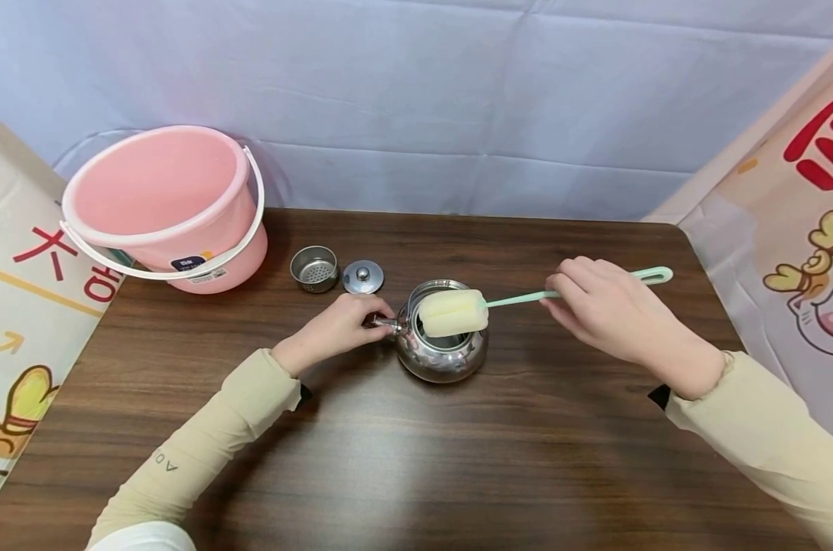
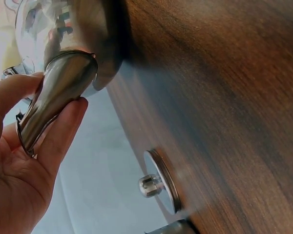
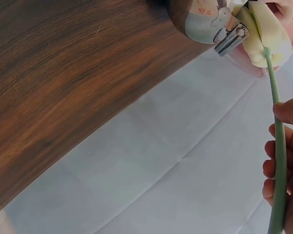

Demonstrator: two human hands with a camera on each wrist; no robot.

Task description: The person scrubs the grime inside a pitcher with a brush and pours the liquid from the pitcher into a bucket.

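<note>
Steel teapot (image 1: 440, 363) below it, your sponge brush (image 1: 453, 312) points to the tabletop's (image 1: 471, 459) left edge, long axis near-parallel to the far edge; right grip (image 1: 609, 310) clasps its handle (image 1: 519, 299), left grip (image 1: 335, 325) pinches the spout (image 2: 62, 87).

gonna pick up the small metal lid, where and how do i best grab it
Probably best by the knob, pinched from straight above: the lid lies flat on the table, knob up, while the strainer cup sits close beside it.
</note>
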